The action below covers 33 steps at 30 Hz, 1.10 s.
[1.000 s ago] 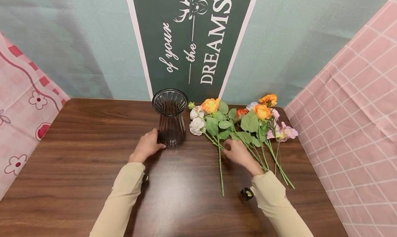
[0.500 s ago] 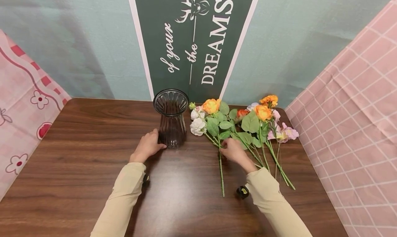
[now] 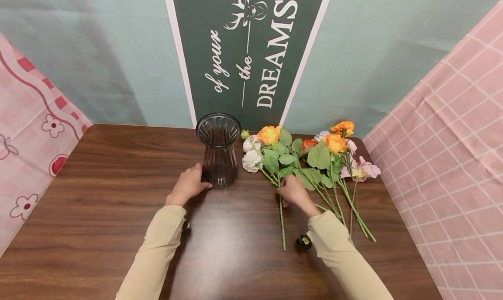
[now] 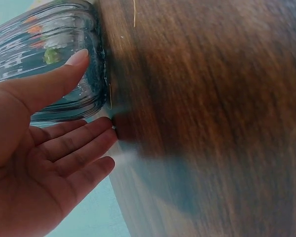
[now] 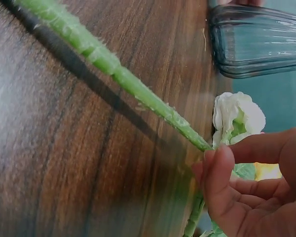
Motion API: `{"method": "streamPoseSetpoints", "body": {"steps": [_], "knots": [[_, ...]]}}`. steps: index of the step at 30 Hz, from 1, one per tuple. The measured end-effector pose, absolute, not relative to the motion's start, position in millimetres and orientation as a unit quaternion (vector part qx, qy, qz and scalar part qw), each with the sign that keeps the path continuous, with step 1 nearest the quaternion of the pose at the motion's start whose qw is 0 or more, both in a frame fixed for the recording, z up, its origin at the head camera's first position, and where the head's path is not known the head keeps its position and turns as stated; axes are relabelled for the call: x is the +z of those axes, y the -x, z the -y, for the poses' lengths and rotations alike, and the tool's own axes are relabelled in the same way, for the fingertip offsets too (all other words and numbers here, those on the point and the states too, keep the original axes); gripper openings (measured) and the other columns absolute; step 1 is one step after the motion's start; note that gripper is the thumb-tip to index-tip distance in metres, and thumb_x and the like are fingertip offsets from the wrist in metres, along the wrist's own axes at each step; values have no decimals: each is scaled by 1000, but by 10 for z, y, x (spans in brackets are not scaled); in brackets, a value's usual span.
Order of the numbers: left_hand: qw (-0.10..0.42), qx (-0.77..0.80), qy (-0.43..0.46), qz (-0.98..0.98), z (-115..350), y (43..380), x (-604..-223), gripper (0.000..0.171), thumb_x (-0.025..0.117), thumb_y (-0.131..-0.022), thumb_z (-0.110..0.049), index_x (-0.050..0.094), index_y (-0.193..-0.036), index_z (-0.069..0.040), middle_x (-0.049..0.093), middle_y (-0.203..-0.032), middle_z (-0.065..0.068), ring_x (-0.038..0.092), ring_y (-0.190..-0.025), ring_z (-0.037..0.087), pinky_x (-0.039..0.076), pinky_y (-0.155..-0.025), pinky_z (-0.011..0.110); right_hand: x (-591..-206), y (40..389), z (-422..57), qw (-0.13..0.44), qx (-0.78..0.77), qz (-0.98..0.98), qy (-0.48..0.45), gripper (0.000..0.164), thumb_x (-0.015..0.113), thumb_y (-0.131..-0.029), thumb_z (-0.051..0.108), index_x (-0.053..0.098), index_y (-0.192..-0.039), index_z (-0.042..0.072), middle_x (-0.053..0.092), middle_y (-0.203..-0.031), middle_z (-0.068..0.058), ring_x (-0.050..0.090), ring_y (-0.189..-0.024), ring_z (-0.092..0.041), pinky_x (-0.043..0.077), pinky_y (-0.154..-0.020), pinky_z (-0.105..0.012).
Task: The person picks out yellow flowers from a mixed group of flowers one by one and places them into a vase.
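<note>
A dark see-through glass vase (image 3: 220,160) stands upright on the table. My left hand (image 3: 187,185) is at its lower left side; in the left wrist view the thumb (image 4: 69,71) lies across the glass and the other fingers stay fairly straight beside it. Right of the vase, my right hand (image 3: 294,190) pinches a green flower stem (image 5: 133,89) between thumb and index finger. That stem runs up among leaves toward a yellow-orange rose (image 3: 269,135). White flowers (image 3: 252,160) lie just left of it, their stems crossing near my fingertips.
Several more flowers lie to the right, among them an orange rose (image 3: 335,143) and a pink bloom (image 3: 364,169). Their stems (image 3: 355,210) spread toward the front of the brown wooden table (image 3: 118,182). A printed cloth (image 3: 251,51) hangs behind; a pink checked cloth (image 3: 444,160) borders the right side.
My right hand has moved slightly left onto the stem and now pinches it. The left hand keeps its place by the vase. The whole view has shifted a little.
</note>
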<state>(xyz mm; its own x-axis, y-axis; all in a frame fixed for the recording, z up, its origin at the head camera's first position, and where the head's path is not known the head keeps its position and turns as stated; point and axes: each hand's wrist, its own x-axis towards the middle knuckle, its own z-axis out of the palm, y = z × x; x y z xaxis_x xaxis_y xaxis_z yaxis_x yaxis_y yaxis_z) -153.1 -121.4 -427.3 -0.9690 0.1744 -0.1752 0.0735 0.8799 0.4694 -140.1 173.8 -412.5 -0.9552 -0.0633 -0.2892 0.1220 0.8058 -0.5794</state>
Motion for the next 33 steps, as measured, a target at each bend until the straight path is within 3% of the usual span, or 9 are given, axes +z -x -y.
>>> {"method": "streamPoseSetpoints", "body": {"steps": [14,25,33], "knots": [[90,228,-76,-967,1222,1549,-4271,53,71,-79,-27,46,-106,10,57,-97,29,56,-91,45,44,-78,52,-4082,1425,-1782,200,-379,-903,-42,27,52,-84,-3,48,-58,1,53,-43,-9,54,-34,-16,51,-44,-33],[96,236,-70,-965,1214,1523,-4269,57,71,-80,-27,44,-113,11,56,-105,31,54,-95,45,43,-81,53,-4065,1399,-1844,228,-469,-850,-76,14,48,-83,-8,47,-70,-3,52,-50,-13,57,-38,-18,52,-47,-35],[101,233,-69,-965,1225,1527,-4264,60,71,-80,-27,44,-115,12,56,-106,31,54,-97,45,43,-82,52,-4056,1342,-1905,250,-550,-793,-73,6,47,-83,-12,51,-80,-16,53,-56,-15,58,-42,-18,52,-48,-32]]}}
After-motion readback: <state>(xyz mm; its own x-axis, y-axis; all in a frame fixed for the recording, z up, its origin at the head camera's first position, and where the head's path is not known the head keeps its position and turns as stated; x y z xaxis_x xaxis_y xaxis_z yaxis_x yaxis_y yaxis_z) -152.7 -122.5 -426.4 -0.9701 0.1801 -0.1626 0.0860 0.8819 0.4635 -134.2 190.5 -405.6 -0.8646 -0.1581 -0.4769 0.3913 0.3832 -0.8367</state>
